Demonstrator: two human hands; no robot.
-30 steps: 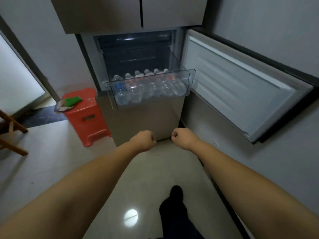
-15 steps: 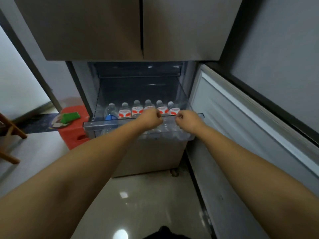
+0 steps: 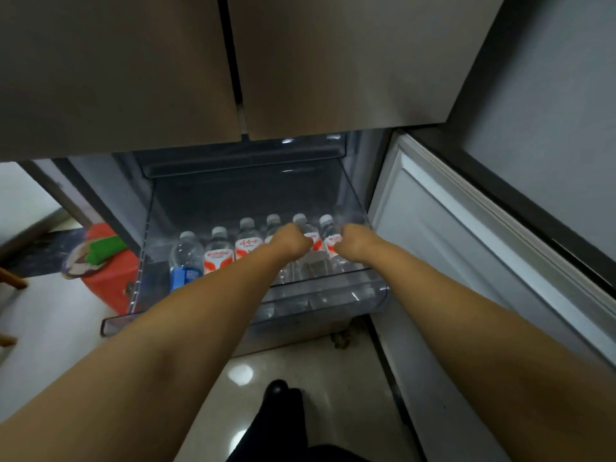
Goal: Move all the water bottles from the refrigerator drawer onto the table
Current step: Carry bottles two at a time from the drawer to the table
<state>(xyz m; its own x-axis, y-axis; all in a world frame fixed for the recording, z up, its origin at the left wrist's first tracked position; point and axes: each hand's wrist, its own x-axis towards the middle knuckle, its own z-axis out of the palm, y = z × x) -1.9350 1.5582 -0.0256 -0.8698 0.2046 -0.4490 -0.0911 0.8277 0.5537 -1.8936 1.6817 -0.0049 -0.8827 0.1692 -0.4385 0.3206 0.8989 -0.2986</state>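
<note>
Several small water bottles stand in a row inside the pulled-out clear refrigerator drawer [image 3: 320, 305]. The leftmost bottle [image 3: 186, 258] has a blue label; the others, such as the red-labelled bottle [image 3: 218, 255], have white caps. My left hand [image 3: 290, 241] is curled into a fist in front of the fourth bottle. My right hand [image 3: 356, 241] is a fist against the rightmost bottle [image 3: 328, 228]. One bottle [image 3: 301, 223] shows between the two fists. My fingers are hidden, and no grip on a bottle is visible.
The lower refrigerator door [image 3: 466, 261] stands open to the right. Shut upper doors [image 3: 233, 61] hang overhead. A red stool [image 3: 113, 281] with a green object [image 3: 105, 249] sits left of the drawer. My dark shoe [image 3: 276, 415] is on the glossy floor.
I have stepped closer to the refrigerator. Both fists rose from in front of the lower panel, passed the drawer's front rim and now sit among the bottles.
</note>
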